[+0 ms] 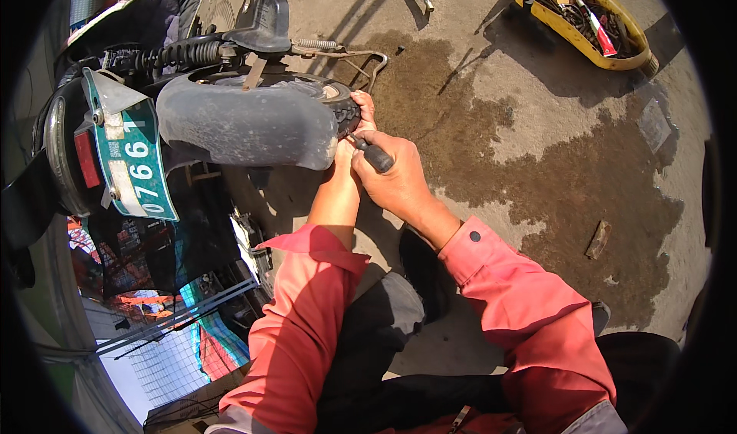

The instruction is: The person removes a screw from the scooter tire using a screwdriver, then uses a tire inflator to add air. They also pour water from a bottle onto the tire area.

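The right hand [401,174] is closed around a tool [376,158] with a dark handle, and its tip points at the edge of the tyre [348,116]. The left hand [365,112] lies at the tyre, its fingers bent near the tread; whether it really grips, I cannot tell, because it is partly hidden. The tyre is under the right end of a grey mudguard [246,123]; at the left end hangs 1 green number plate [134,150]. Farther right are a wet patch [491,181] and 1 yellow tub [610,62].
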### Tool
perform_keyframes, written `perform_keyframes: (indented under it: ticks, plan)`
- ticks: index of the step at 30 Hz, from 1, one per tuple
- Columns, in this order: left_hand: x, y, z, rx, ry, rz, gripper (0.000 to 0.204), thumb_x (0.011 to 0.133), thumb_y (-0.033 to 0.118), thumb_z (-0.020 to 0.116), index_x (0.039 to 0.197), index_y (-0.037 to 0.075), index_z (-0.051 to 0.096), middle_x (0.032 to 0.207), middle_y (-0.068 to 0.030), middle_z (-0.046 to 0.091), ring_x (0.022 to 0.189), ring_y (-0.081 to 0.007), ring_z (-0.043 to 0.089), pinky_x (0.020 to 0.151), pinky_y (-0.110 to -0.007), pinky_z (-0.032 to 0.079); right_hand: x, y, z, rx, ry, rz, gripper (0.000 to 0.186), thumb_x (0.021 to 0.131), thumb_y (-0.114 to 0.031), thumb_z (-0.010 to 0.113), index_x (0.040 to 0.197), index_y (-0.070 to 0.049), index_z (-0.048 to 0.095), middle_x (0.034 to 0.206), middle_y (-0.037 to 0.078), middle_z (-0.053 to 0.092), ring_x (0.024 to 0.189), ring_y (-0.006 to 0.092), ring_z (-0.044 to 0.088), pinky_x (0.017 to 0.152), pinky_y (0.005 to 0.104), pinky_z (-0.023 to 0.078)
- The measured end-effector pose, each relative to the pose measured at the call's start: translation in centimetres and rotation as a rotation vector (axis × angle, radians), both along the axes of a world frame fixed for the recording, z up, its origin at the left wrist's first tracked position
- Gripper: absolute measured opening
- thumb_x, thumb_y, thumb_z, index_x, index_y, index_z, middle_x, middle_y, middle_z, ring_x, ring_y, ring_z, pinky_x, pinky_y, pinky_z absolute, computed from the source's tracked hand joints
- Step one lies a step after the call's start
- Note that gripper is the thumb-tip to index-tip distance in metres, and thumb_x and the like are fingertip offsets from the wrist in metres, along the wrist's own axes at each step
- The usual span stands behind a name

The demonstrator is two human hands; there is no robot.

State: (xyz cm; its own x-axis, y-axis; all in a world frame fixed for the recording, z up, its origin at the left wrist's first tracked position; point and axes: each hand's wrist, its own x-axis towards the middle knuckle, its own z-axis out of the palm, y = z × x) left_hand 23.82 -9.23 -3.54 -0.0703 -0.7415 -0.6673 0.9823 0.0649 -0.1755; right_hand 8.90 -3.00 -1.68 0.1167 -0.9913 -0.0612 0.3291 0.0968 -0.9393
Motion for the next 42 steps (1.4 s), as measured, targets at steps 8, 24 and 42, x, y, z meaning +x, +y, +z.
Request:
perform_keyframes:
  ticks: [8,24,42]
  plan:
    - [0.7,1.4,-0.5,-0.208,-0.349,0.047,0.047,0.085,0.015,0.057,0.129,-0.001,0.050,0.115,-0.0197,0.051,0.110,-0.0369,0.047,0.091,-0.053,0.051,0.3,-1.9,0.9,1.218,-1.453,0.254,0.009,0.092,-0.008,0.057,0.100,-0.003,0.056,0.069,-0.003,0.053,0.056,0.0037,0.051,0.052,0.0229,0.048]
    - [0.3,0.7,0.0,-0.032,0.032,0.022,0.044,0.086,0.009,0.059,0.123,-0.010,0.044,0.108,-0.0248,0.050,0.101,-0.0356,0.054,0.083,-0.049,0.055,-3.5,0.6,0.3,-0.477,0.590,0.017,0.046,0.072,-0.005,0.065,0.117,0.000,0.057,0.112,0.017,0.059,0.112,0.0324,0.054,0.096,0.0485,0.041]
    - [1.3,-0.2,0.1,-0.007,-0.119,0.002,0.042,0.087,0.009,0.057,0.122,-0.010,0.046,0.107,-0.0254,0.051,0.099,-0.0362,0.055,0.082,-0.048,0.055,-0.8,-1.6,1.3,1.078,-1.131,0.269,0.011,0.094,-0.013,0.062,0.091,-0.003,0.060,0.076,0.005,0.062,0.065,0.0176,0.065,0.050,0.0273,0.052]
